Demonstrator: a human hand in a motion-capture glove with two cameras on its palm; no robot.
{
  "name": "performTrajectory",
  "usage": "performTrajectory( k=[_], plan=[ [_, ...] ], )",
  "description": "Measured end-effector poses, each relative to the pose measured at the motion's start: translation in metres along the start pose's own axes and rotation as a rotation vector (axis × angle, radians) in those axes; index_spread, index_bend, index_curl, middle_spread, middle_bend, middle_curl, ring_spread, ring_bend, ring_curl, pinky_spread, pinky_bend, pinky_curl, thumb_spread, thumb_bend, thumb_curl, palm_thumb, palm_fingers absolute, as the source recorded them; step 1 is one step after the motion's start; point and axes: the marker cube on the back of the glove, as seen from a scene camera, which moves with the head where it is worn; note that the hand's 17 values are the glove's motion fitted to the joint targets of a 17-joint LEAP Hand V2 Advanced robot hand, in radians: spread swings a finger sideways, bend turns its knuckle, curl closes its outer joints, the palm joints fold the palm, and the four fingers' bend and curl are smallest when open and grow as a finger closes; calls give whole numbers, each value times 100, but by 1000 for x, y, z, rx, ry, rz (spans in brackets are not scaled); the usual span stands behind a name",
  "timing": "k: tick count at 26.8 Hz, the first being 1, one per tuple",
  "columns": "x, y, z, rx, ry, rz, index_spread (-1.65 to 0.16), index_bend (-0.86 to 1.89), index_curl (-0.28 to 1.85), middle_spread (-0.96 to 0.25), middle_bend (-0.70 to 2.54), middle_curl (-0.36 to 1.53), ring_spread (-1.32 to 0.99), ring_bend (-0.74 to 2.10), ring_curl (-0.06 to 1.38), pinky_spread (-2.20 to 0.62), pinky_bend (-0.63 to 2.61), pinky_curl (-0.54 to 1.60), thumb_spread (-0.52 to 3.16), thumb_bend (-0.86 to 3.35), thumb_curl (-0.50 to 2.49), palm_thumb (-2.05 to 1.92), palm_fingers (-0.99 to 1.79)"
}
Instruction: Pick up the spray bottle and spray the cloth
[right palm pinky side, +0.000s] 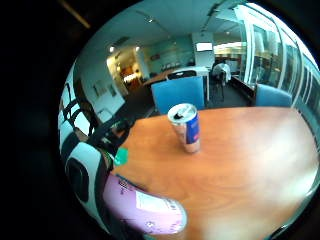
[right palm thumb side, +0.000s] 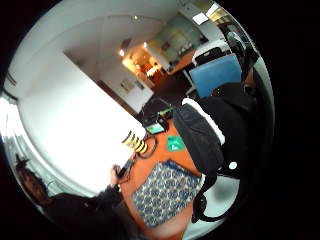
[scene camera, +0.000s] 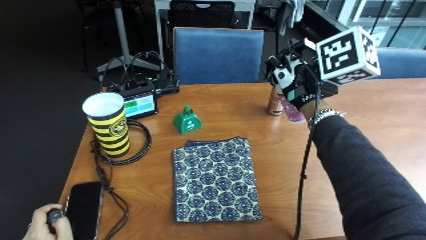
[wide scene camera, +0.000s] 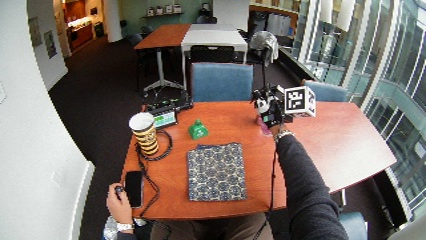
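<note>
Your gloved right hand (scene camera: 296, 82) wraps its fingers around the pink spray bottle (scene camera: 293, 111) beside the can (scene camera: 275, 101), ready to carry it to the patterned cloth (scene camera: 214, 177).

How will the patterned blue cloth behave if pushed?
The flat blue-and-white patterned cloth on the wooden table looks thin and folded, so it is probably floppy and light. A push would likely bunch or slide it; it should not roll or tip.
</note>
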Motion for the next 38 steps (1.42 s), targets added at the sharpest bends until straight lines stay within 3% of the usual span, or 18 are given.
performTrajectory(
  k=[13,25,38],
  plan=[
    [-66,-12,-8,-437,203,-259,-28,28,56,-20,75,56,-18,72,45,-31,42,38,139,1,19,52,144],
    [-116,41,29,-856,537,-464,-28,30,58,-20,77,56,-18,72,45,-31,43,38,139,-1,18,49,143],
    [-98,115,92,-1135,726,-526,-28,30,59,-20,79,56,-19,73,45,-32,44,38,141,-1,18,50,143]
  ],
)
